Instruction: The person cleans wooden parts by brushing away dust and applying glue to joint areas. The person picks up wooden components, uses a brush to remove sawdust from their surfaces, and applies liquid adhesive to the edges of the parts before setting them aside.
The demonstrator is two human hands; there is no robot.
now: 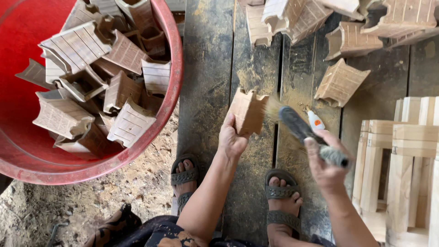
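Over dusty planks, left hand (232,139) gripping wooden block (248,111), right hand (325,162) clenching brush (305,132)

One red tub (171,98) holds over a dozen carved wooden pieces (78,45). One brush (299,128), one small glue bottle (315,121), two sandals (185,176).

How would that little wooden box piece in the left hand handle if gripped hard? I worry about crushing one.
The wooden piece looks rigid, so it likely keeps its shape in the left hand. Its hollow, thin walls suggest it is light and could crack under a hard squeeze. Flat sides mean it probably will not roll; sawdust may make it slippery.
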